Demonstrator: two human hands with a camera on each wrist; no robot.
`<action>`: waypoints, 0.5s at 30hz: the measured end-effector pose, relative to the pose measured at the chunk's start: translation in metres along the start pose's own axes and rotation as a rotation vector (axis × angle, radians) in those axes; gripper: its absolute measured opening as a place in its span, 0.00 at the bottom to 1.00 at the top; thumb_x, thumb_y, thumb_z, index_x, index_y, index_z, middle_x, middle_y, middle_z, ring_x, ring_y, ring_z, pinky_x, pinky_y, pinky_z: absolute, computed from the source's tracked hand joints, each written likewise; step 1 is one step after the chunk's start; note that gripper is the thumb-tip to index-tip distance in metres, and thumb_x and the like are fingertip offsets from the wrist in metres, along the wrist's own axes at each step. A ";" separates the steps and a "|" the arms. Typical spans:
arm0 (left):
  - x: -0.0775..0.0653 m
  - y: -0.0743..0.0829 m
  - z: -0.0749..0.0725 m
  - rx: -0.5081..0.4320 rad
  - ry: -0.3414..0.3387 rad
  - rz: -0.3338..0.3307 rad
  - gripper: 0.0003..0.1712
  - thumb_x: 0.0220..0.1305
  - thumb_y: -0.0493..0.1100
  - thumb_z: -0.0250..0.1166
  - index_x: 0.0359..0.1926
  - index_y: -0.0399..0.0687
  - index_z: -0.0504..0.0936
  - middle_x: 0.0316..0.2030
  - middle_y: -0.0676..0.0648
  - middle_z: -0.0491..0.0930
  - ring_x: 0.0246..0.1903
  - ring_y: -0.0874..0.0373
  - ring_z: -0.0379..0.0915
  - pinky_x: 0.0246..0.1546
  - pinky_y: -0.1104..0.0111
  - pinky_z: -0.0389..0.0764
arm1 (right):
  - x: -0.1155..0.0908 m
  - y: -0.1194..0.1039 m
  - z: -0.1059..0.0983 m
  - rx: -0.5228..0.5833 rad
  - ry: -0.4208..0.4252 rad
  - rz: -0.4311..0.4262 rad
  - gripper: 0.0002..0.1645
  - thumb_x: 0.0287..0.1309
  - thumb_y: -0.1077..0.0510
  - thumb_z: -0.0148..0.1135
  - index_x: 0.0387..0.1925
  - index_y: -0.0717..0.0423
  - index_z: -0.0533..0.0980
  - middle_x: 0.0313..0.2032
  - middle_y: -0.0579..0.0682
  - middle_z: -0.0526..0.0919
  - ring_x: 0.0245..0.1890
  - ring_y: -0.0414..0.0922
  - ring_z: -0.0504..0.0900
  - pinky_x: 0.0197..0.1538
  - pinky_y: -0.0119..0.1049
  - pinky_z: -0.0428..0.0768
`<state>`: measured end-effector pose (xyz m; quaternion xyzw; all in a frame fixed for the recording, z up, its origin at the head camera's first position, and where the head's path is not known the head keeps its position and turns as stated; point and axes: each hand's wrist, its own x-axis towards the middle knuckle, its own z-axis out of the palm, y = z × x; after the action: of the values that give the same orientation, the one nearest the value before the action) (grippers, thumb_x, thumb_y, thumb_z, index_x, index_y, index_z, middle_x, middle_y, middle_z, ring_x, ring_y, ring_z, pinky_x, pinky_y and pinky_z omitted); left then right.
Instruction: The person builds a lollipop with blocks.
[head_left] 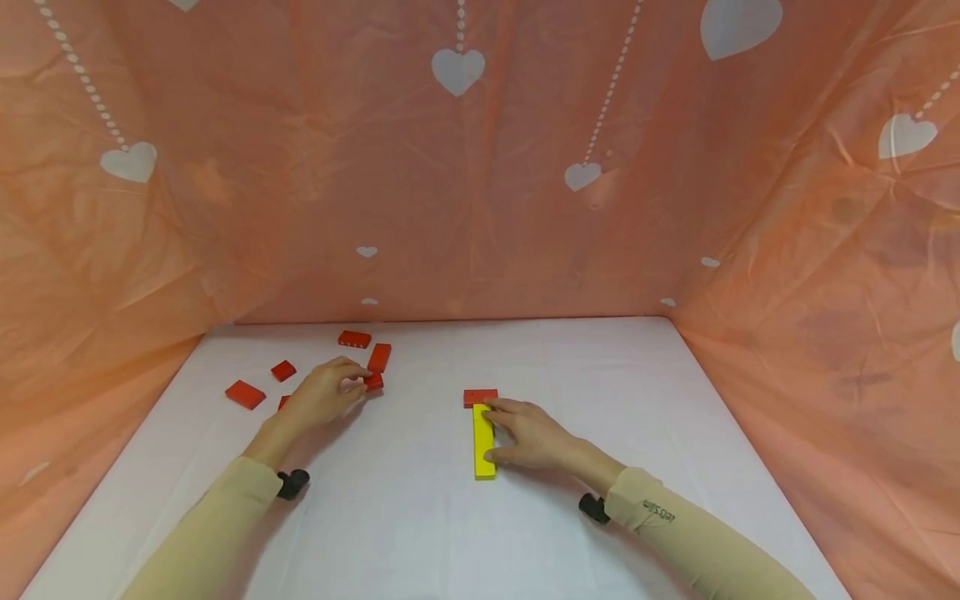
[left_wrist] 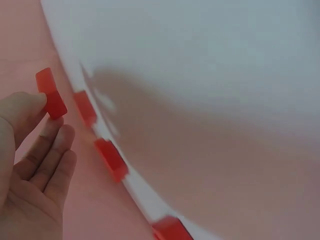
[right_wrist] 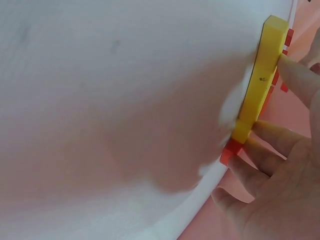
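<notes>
- Beige sleeves (head_left: 206, 529) lie nearest.
- Left hand (head_left: 318, 396) pinches a small red block (head_left: 374, 382) between thumb and fingers.
- Right hand (head_left: 536, 437), fingers spread, touches the yellow bar (head_left: 483, 442); its far end meets a red slab (head_left: 473, 398).
- Apparently arranging blocks; next move calls for steady carrying rightward.
- White tabletop (head_left: 420, 525) leaves room between hands, far edge (head_left: 450, 322) beyond.

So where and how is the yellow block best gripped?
Probably the middle of the yellow block, pinched from above across its long sides: it lies flat and slim, with its far end against a red block.
</notes>
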<state>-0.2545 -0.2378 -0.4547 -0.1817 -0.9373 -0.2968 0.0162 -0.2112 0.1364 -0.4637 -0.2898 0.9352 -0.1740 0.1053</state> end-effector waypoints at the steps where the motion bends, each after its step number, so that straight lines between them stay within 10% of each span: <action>1: 0.002 0.003 0.001 -0.008 0.001 -0.001 0.18 0.70 0.37 0.68 0.58 0.37 0.84 0.60 0.31 0.78 0.60 0.32 0.75 0.59 0.40 0.79 | 0.000 0.000 0.000 0.000 0.001 0.001 0.42 0.64 0.41 0.71 0.74 0.54 0.71 0.77 0.53 0.66 0.76 0.56 0.65 0.76 0.57 0.63; 9: 0.021 0.026 0.013 -0.041 -0.006 -0.012 0.20 0.72 0.40 0.66 0.62 0.40 0.83 0.67 0.31 0.73 0.71 0.31 0.62 0.63 0.39 0.74 | 0.000 0.000 -0.001 0.007 -0.003 0.008 0.42 0.64 0.41 0.71 0.74 0.53 0.71 0.77 0.52 0.65 0.76 0.55 0.64 0.76 0.57 0.63; 15: 0.036 0.047 0.025 -0.031 -0.012 0.018 0.20 0.72 0.40 0.67 0.62 0.43 0.83 0.63 0.37 0.77 0.64 0.37 0.71 0.62 0.43 0.78 | 0.000 0.000 0.000 0.003 -0.006 0.016 0.42 0.63 0.41 0.71 0.74 0.52 0.71 0.77 0.51 0.65 0.76 0.55 0.65 0.76 0.57 0.63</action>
<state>-0.2698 -0.1764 -0.4442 -0.1919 -0.9310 -0.3103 0.0106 -0.2111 0.1367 -0.4637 -0.2824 0.9370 -0.1738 0.1098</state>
